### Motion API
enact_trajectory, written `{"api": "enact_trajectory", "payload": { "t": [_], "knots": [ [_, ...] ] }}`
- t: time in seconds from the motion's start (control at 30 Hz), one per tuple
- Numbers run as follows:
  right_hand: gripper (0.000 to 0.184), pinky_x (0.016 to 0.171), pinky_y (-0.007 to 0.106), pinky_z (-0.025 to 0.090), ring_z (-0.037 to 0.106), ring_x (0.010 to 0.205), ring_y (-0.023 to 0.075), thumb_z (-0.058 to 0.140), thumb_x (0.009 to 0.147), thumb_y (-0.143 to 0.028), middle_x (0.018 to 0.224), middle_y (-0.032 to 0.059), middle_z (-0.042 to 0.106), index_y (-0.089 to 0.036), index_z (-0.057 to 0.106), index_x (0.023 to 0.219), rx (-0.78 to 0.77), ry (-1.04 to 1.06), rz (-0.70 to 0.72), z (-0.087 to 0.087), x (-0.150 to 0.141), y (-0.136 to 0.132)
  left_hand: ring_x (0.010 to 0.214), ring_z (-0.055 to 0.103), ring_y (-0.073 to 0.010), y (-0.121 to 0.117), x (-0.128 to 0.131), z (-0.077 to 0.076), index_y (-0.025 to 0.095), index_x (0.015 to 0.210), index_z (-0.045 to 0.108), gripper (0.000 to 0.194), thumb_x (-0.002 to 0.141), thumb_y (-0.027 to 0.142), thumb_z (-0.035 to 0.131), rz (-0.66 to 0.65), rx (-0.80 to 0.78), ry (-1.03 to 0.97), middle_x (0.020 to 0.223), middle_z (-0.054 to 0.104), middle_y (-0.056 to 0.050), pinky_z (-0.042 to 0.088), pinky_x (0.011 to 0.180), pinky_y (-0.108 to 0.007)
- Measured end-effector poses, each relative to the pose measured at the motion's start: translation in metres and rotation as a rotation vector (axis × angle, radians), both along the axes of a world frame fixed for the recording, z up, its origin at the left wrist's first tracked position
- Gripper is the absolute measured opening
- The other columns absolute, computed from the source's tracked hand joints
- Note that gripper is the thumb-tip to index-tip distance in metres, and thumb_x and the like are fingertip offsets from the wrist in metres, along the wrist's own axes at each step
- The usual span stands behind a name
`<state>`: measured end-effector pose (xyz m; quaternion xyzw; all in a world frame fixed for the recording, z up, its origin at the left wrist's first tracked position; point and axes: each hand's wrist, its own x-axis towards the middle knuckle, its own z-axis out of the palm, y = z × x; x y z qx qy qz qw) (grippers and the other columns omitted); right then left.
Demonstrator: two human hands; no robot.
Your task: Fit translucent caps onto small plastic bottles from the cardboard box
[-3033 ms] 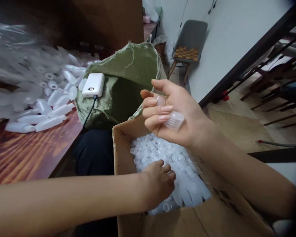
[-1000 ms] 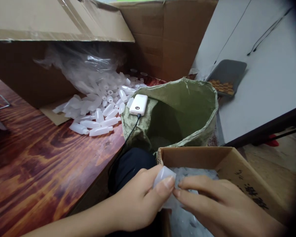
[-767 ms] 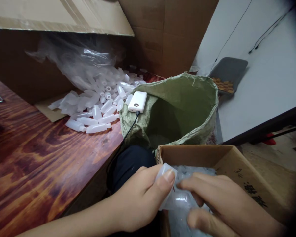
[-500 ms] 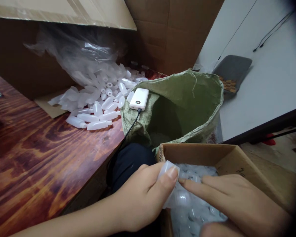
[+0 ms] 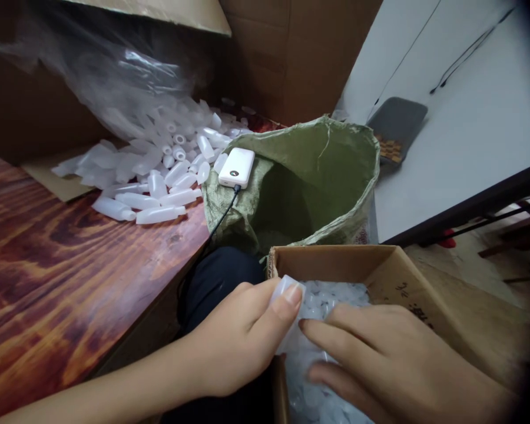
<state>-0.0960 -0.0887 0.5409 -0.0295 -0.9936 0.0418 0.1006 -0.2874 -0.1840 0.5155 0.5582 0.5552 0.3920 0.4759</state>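
Observation:
My left hand (image 5: 242,335) is closed round a small translucent white plastic bottle (image 5: 285,294), thumb pressed on its upper end. My right hand (image 5: 380,359) meets it from the right, fingers curled and pinched against the bottle's lower part; what they hold there is hidden. Both hands hover over the near-left corner of an open cardboard box (image 5: 382,274) filled with small translucent caps (image 5: 331,294).
A green woven sack (image 5: 335,159) stands open behind the box. A white power bank (image 5: 236,168) with a black cable lies on its left rim. Several empty white bottles (image 5: 159,176) spill from a clear bag (image 5: 115,76) onto the wooden table (image 5: 62,265). Large cardboard boxes (image 5: 287,53) stand behind.
Three seconds ago my left hand dug in the caps and my right hand was raised with caps in it. Now both hands meet on one bottle; the view has shifted slightly.

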Motion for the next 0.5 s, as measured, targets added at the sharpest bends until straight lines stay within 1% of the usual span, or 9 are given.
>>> {"api": "enact_trajectory", "payload": {
  "t": [0.07, 0.13, 0.17, 0.2, 0.23, 0.33, 0.4, 0.43, 0.5],
  "knots": [
    [0.019, 0.048, 0.032, 0.036, 0.059, 0.056, 0.0173, 0.036, 0.101, -0.028, 0.073, -0.0005, 0.061, -0.019, 0.054, 0.100, 0.052, 0.015, -0.018, -0.003, -0.006, -0.006, 0.056, 0.041, -0.0084, -0.001, 0.000, -0.002, 0.018, 0.072, 0.044, 0.050, 0.099, 0.054, 0.023, 0.012, 0.017, 0.019, 0.063, 0.045, 0.004, 0.030, 0.054, -0.024],
    [0.022, 0.046, 0.033, 0.035, 0.058, 0.054, 0.0184, 0.036, 0.101, -0.029, 0.070, 0.0006, 0.060, -0.018, 0.054, 0.094, 0.058, 0.002, -0.050, -0.007, -0.012, -0.011, 0.054, 0.041, -0.0083, -0.001, 0.001, -0.004, 0.018, 0.075, 0.047, 0.048, 0.100, 0.052, 0.023, 0.021, 0.031, 0.022, 0.062, 0.045, 0.005, 0.030, 0.054, -0.024],
    [0.025, 0.046, 0.033, 0.035, 0.058, 0.052, 0.0188, 0.035, 0.101, -0.029, 0.069, 0.0010, 0.060, -0.018, 0.054, 0.091, 0.032, -0.011, -0.075, -0.009, -0.014, -0.012, 0.054, 0.042, -0.0083, -0.002, 0.002, -0.005, 0.018, 0.076, 0.048, 0.047, 0.100, 0.050, 0.023, 0.025, 0.041, 0.023, 0.061, 0.045, 0.005, 0.031, 0.055, -0.024],
    [0.028, 0.046, 0.033, 0.035, 0.058, 0.052, 0.0187, 0.033, 0.101, -0.029, 0.068, 0.0011, 0.060, -0.019, 0.054, 0.087, -0.030, -0.039, -0.102, -0.012, -0.016, -0.013, 0.055, 0.042, -0.0085, -0.002, 0.002, -0.007, 0.018, 0.077, 0.049, 0.047, 0.101, 0.049, 0.023, 0.032, 0.056, 0.026, 0.061, 0.046, 0.005, 0.031, 0.055, -0.024],
    [0.030, 0.048, 0.032, 0.036, 0.058, 0.053, 0.0183, 0.031, 0.101, -0.028, 0.068, 0.0011, 0.060, -0.019, 0.054, 0.084, -0.127, -0.079, -0.133, -0.014, -0.017, -0.015, 0.055, 0.042, -0.0087, -0.003, 0.003, -0.008, 0.018, 0.077, 0.049, 0.047, 0.101, 0.048, 0.023, 0.047, 0.079, 0.030, 0.062, 0.046, 0.004, 0.031, 0.056, -0.024],
    [0.035, 0.056, 0.031, 0.037, 0.057, 0.059, 0.0165, 0.027, 0.100, -0.028, 0.069, 0.0012, 0.061, -0.020, 0.050, 0.075, -0.494, -0.195, -0.260, -0.019, -0.022, -0.018, 0.057, 0.041, -0.0095, -0.010, 0.006, -0.014, 0.018, 0.074, 0.044, 0.043, 0.101, 0.047, 0.025, 0.099, 0.168, 0.057, 0.064, 0.044, 0.004, 0.030, 0.055, -0.025],
    [0.036, 0.058, 0.029, 0.035, 0.053, 0.062, 0.0149, 0.030, 0.099, -0.033, 0.067, 0.0005, 0.058, -0.020, 0.045, 0.069, -0.692, -0.225, -0.360, -0.017, -0.026, -0.019, 0.054, 0.040, -0.0100, -0.015, 0.005, -0.015, 0.019, 0.073, 0.041, 0.041, 0.101, 0.045, 0.026, 0.141, 0.225, 0.095, 0.062, 0.043, 0.004, 0.028, 0.054, -0.026],
    [0.037, 0.056, 0.028, 0.033, 0.050, 0.060, 0.0136, 0.034, 0.098, -0.038, 0.065, -0.0008, 0.054, -0.020, 0.043, 0.068, -0.803, -0.215, -0.429, -0.014, -0.028, -0.019, 0.053, 0.040, -0.0103, -0.016, 0.003, -0.014, 0.020, 0.073, 0.041, 0.040, 0.100, 0.045, 0.027, 0.165, 0.270, 0.126, 0.061, 0.043, 0.004, 0.028, 0.053, -0.026],
    [0.037, 0.048, 0.025, 0.028, 0.040, 0.050, 0.0098, 0.042, 0.095, -0.048, 0.060, -0.0048, 0.044, -0.021, 0.043, 0.070, -1.119, -0.187, -0.584, -0.004, -0.033, -0.018, 0.052, 0.042, -0.0112, -0.013, -0.005, -0.008, 0.020, 0.075, 0.043, 0.040, 0.099, 0.048, 0.028, 0.248, 0.389, 0.194, 0.062, 0.044, 0.003, 0.027, 0.051, -0.027]
  ]
}}
